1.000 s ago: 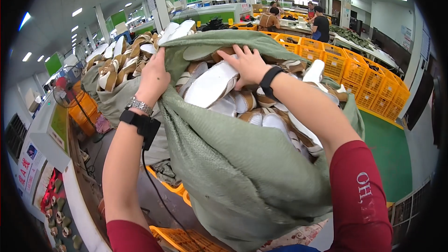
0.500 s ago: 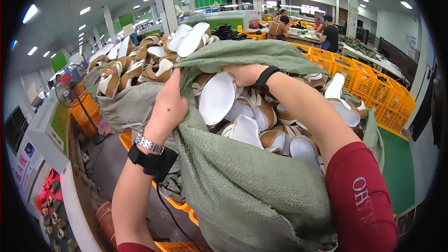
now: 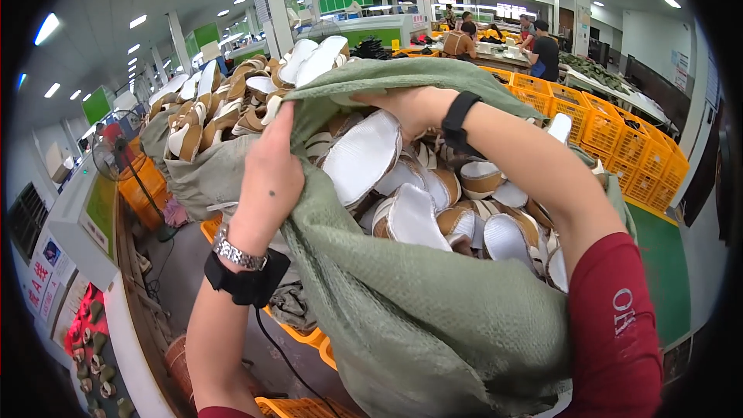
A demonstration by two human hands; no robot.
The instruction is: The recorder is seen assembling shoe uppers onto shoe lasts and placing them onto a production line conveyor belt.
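A large green woven sack stands before me, its mouth wide and full of shoe uppers in tan and cream with white undersides. My left hand is closed on the left side of the sack's rim. Inside the mouth, under the raised far rim, is my right hand. It is right beside the end of one shoe upper whose white underside faces me. Most of its fingers are hidden by the cloth and the uppers, so its grip does not show.
Another grey-green sack heaped with similar uppers stands to the left. Stacked orange crates line the right side. A standing fan is at the left, beside a long workbench. Several people work at far tables. A black cable hangs from my left wrist.
The right hand has shifted slightly right, and the upper beside it has tilted. The sack's mouth has spread, showing more uppers. My left hand has moved slightly left, still holding the rim.
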